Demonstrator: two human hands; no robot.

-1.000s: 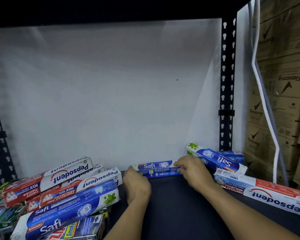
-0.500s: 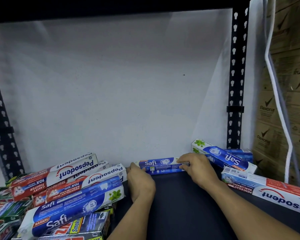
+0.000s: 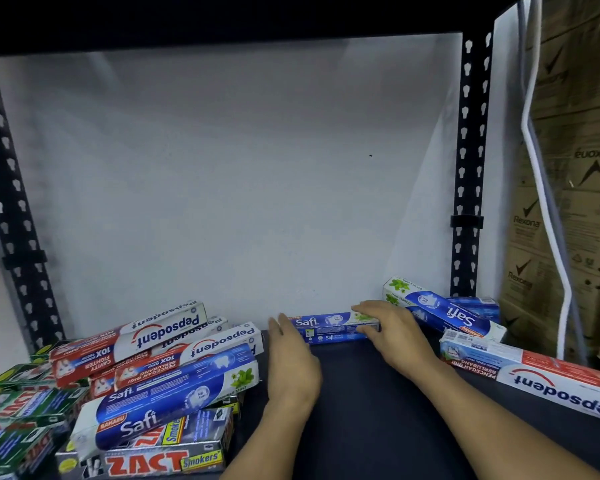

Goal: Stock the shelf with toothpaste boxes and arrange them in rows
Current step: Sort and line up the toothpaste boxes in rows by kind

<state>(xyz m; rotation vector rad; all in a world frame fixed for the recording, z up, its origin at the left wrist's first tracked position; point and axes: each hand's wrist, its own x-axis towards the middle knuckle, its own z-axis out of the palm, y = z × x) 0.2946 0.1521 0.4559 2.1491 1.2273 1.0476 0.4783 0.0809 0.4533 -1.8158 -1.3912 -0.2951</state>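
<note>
The left hand (image 3: 291, 362) reaches forward with straight fingers, just beside the left end of the small blue Safi box (image 3: 326, 329), which lies flat at the back of the shelf (image 3: 361, 393), while the right hand (image 3: 395, 336) holds its right end between thumb and fingers.

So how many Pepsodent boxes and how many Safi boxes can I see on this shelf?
Pepsodent boxes: 4
Safi boxes: 3
Total: 7
One more blue box, behind the right-hand Safi, shows no readable name, so it is left out.
</note>
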